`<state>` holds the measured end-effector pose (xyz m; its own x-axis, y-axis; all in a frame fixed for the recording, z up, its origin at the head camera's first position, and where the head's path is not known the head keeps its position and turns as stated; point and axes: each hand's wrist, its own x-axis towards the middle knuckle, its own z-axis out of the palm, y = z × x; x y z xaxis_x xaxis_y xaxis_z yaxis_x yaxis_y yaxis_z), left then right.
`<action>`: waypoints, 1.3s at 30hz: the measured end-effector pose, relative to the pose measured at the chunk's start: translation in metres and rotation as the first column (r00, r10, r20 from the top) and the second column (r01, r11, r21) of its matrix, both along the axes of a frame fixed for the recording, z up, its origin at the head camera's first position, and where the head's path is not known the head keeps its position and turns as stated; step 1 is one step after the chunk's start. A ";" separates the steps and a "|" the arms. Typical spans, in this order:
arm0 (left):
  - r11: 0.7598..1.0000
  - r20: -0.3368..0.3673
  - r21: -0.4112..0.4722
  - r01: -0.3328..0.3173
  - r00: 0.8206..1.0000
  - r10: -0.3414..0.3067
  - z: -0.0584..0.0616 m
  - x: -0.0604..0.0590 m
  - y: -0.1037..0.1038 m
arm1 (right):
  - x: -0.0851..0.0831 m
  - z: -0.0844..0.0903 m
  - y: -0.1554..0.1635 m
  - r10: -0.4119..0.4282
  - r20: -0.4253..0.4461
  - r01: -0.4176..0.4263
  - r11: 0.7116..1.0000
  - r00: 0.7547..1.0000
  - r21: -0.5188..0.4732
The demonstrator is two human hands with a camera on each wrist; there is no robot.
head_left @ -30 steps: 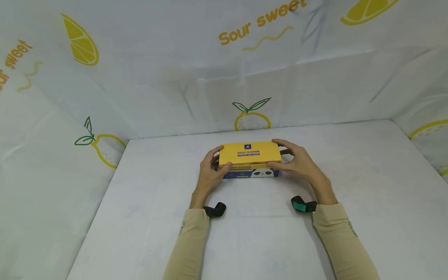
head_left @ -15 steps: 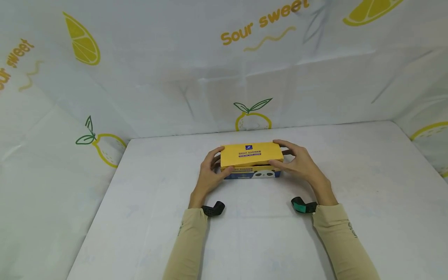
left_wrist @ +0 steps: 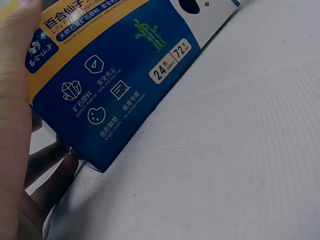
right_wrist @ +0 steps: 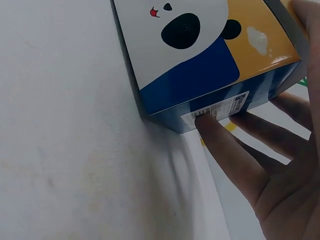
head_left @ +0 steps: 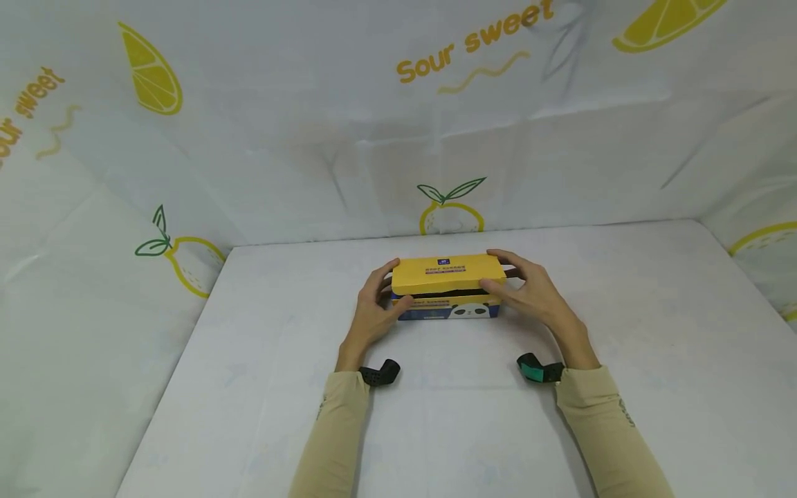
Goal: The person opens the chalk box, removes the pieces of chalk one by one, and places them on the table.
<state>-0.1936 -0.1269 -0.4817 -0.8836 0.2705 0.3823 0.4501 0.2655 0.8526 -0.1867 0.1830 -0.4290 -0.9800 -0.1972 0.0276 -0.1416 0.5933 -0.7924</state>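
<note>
Hands flanked the box (head_left: 445, 287): your left hand (head_left: 373, 311) gripped its 9 o'clock end, right hand (head_left: 529, 294) its 3 o'clock end, steadying it on the bench (head_left: 623, 332).

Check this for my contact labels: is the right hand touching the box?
Touching. The right wrist view shows a fingertip of the right hand pressed against the end of the box.

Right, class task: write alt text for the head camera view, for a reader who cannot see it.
Two hands, left hand and right hand, grip the ends of a yellow and blue box with a panda face, resting on a white table. Lemon-print sheeting reading "Sour sweet" surrounds the table.
</note>
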 end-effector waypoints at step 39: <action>0.990 -0.226 -0.091 -0.104 0.971 0.081 0.004 0.003 0.007 | 0.001 -0.023 -0.007 0.067 -0.391 -0.107 0.991 0.918 -0.083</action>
<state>-0.1901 -0.1199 -0.4779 -0.8029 0.2395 0.5459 0.5942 0.3948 0.7007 -0.1859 0.1759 -0.4518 -0.8679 -0.2575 0.4247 -0.4962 0.4846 -0.7203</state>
